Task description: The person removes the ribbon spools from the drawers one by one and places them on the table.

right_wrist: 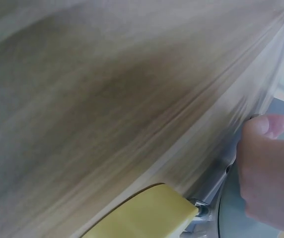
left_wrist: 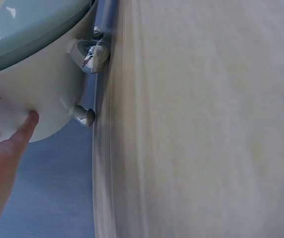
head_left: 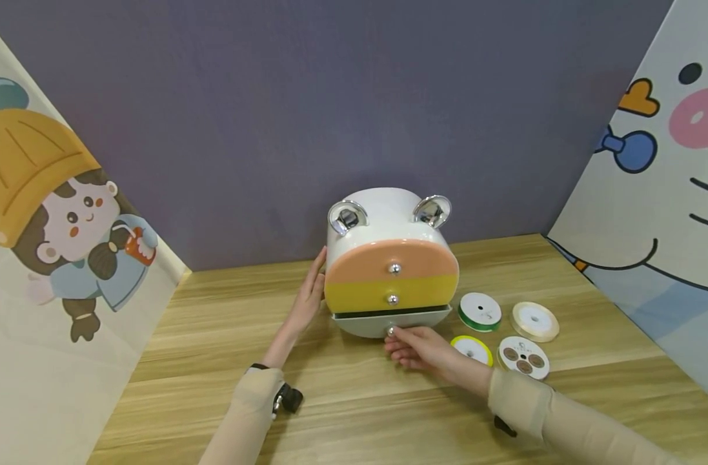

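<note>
A small white cabinet [head_left: 383, 216] with two silver ear-like pieces on top stands against the back wall. Its front has an orange drawer [head_left: 359, 263], a yellow drawer [head_left: 354, 297] and a grey-green bottom drawer [head_left: 362, 325], each with a round silver knob. The bottom drawer sticks out slightly, showing a dark gap above it. My right hand [head_left: 420, 349] pinches the bottom knob [head_left: 391, 331] between thumb and fingers. Against the cabinet's left side rests my left hand [head_left: 308, 300], its extended fingers touching the white wall, also visible in the left wrist view.
Right of the cabinet lie several ribbon spools: a green one [head_left: 479, 311], a cream one [head_left: 535, 321], a yellow one [head_left: 472, 349] and one with brown circles [head_left: 523, 357]. Side panels with cartoon figures and a grey-purple back wall [head_left: 261, 148] enclose the wooden table [head_left: 226, 329].
</note>
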Tool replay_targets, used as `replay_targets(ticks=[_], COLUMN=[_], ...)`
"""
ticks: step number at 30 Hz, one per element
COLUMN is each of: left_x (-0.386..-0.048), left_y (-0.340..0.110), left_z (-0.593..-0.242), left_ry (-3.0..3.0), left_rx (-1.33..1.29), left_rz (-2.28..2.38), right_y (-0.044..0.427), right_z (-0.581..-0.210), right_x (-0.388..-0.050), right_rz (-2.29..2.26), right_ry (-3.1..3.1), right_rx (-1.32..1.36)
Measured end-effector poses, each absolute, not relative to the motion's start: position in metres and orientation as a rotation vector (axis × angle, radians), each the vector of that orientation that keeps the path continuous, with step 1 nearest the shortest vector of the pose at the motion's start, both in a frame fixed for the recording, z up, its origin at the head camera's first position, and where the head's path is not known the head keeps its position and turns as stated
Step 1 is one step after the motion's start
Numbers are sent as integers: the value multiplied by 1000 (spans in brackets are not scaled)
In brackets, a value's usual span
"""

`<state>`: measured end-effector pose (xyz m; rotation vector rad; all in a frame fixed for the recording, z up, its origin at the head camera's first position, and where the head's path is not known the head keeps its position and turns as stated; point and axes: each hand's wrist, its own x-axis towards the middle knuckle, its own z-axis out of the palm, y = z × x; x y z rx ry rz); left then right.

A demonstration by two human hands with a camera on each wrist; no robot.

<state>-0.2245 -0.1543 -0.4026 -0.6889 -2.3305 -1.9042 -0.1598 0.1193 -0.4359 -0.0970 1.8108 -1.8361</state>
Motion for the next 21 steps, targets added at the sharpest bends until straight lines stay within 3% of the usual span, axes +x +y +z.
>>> replay_targets(ticks=[16, 21], left_x=[-223, -236], left_y=[-154, -156], left_z=[-402, -420], left_ry=[-2322, -2296], left_rx=[-710, -722], left_rz=[-1896, -1857], right_y=[117, 117], right_z=[-439, -439], right_x=[-169, -171], right_rz=[-1862, -1865], right_ry=[1817, 1801], right_rx=[-88, -100])
